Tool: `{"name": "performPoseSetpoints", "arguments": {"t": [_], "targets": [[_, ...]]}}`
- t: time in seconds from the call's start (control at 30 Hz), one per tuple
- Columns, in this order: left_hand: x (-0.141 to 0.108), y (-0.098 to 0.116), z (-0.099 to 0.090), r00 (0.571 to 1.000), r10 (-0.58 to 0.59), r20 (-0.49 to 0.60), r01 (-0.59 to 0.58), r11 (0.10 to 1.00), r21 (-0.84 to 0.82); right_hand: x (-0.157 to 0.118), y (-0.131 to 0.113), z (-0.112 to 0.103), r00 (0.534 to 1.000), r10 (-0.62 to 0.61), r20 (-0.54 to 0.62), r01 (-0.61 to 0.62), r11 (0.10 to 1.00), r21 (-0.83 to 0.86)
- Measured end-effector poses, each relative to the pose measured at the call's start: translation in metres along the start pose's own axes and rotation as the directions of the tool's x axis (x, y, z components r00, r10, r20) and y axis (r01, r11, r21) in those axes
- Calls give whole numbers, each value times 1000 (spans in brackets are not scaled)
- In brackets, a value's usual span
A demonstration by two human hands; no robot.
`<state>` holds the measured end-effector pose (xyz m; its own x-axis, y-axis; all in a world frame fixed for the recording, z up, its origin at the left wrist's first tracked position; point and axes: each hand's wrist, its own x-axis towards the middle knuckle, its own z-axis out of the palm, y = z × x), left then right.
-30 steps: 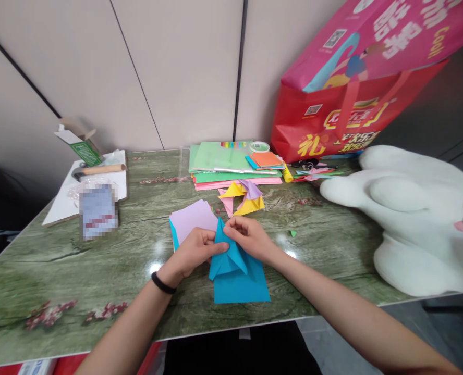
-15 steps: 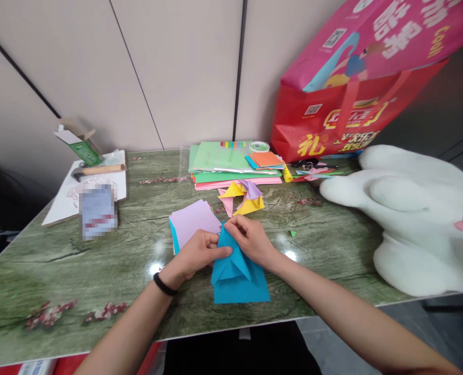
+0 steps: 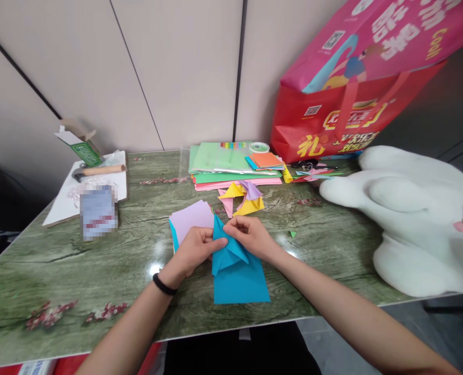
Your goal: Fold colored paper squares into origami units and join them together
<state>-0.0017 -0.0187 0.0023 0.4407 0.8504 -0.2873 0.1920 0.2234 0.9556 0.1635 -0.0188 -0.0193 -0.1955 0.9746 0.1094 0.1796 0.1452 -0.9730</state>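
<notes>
Between my hands is a folded piece of blue origami paper (image 3: 231, 254), its pointed tip aimed away from me. My left hand (image 3: 196, 249) is closed on its left side, thumb lying on top of the paper. The fingertips of my right hand (image 3: 251, 235) pinch its upper right edge. Under the folded piece lies a flat blue sheet (image 3: 244, 289) on the table. A stack of square papers, lilac on top (image 3: 190, 221), lies just beyond my left hand. Farther back sit joined folded pieces (image 3: 251, 205) in yellow, pink and lilac.
Coloured paper packs (image 3: 216, 159) and a tape roll (image 3: 259, 148) lie at the back. A red bag (image 3: 333, 125) stands behind; a white plush toy (image 3: 403, 208) lies right. On the left are a hammer (image 3: 102, 170) on a white board (image 3: 59, 200) and a green box (image 3: 85, 151).
The folded blue paper has shifted slightly left and away from me, uncovering more of the sheet below. My right hand's grip is now a little lower relative to the tip.
</notes>
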Motion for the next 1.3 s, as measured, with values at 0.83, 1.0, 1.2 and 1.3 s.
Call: {"name": "performPoseSetpoints", "arguments": {"t": [0.83,1.0,1.2,1.3], "targets": [[4,-2,-6,986,65,-156,-73,996,-47,1,-1,-1,979,190,75,-201,964,173],[4,-1,-8,980,69,-187,-80,995,-55,-2,-7,-1,983,171,72,-172,985,2],[4,3,-8,983,32,-178,-54,991,-120,-4,-7,-3,975,202,93,-198,979,-52],[4,5,-12,986,12,-167,-39,987,-156,-3,-5,-5,974,194,114,-187,980,-70]]}}
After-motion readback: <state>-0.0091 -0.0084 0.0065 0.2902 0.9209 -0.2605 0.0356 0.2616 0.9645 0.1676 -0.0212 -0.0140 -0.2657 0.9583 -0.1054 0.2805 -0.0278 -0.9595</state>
